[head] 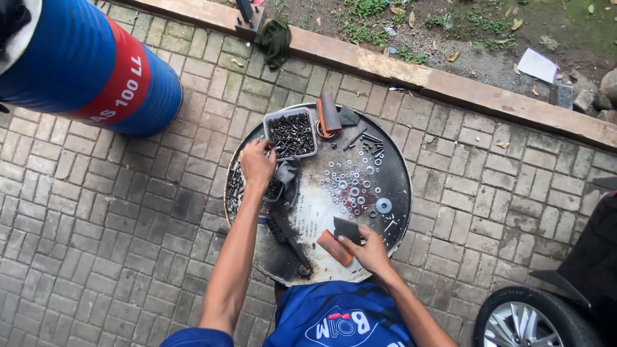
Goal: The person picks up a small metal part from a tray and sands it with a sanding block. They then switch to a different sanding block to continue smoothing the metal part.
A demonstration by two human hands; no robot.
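Your work sits on a round metal drum lid (392, 212), dark and scorched, which serves as the surface; its rim drops to brick paving (116, 218) on every side. Take the clear plastic tub of dark screws (291, 133) as your landmark, at the far left part of the lid.

Your left hand (257, 162) is just left of and below the tub, at its near corner, fingers curled together over small dark screws; you cannot tell from here whether they pinch one. A grey rag (288, 175) lies touching that hand, just below the tub. Loose screws crowd the rim left of the tub, so there is little room there.

Right of the tub and below it, silver washers (352, 183) lie scattered across the middle. The barest stretch of lid is the pale patch below the tub, towards you.

Your right hand (369, 250) is near the close rim, well apart from the tub, fingers pinching a dark sheet (347, 228) beside an orange block (334, 248).

A blue drum (83, 64) lies far left of the tub, off the lid.
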